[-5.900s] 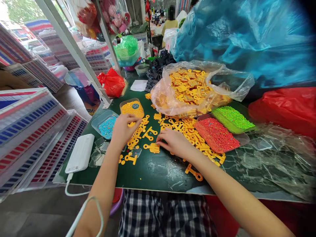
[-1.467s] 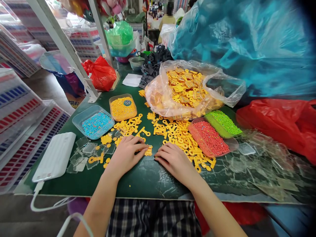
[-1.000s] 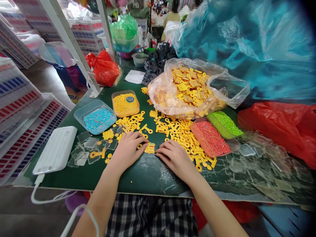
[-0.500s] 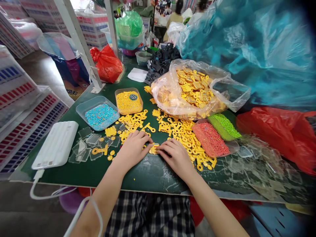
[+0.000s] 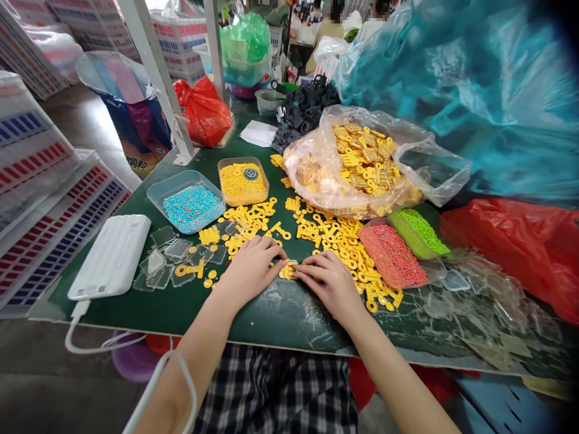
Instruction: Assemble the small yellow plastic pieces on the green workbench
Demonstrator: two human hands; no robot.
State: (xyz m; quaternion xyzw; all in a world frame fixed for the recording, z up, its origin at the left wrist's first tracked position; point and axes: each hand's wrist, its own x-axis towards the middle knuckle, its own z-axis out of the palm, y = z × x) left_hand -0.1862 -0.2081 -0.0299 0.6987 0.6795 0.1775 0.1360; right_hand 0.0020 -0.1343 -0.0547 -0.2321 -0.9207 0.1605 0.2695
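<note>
At the near middle of the counter (image 5: 271, 325), a small yellow piece (image 5: 288, 270) lies flat between the hands. The left hand (image 5: 251, 269) has a narrow grip, thumb and fingertips at the piece's left edge; the right hand (image 5: 332, 281), also narrow, has fingertips at its right edge. Whether either pinches it, I cannot tell. The piece shows a bluish strip along its far side; fingertips cover its ends, so its long axis and which way it points cannot be told.

Clear plastic squares (image 5: 178, 249) lie to the left, near a white power bank (image 5: 111, 258). Loose yellow parts (image 5: 337, 238) are spread beyond the hands. On the right, a tub (image 5: 435, 275) holds red beads (image 5: 398, 253), just beside a tub (image 5: 429, 214) of green beads (image 5: 418, 231). On the left, a tub (image 5: 156, 188) holds blue beads (image 5: 190, 205) with a few other colours mixed in; just beyond, another tub (image 5: 221, 164) holds yellow beads (image 5: 239, 185) and a dark round disc (image 5: 250, 173). Farther off, an open clear bag (image 5: 307, 172) is heaped with yellow pieces (image 5: 366, 163), near black parts (image 5: 312, 105).
</note>
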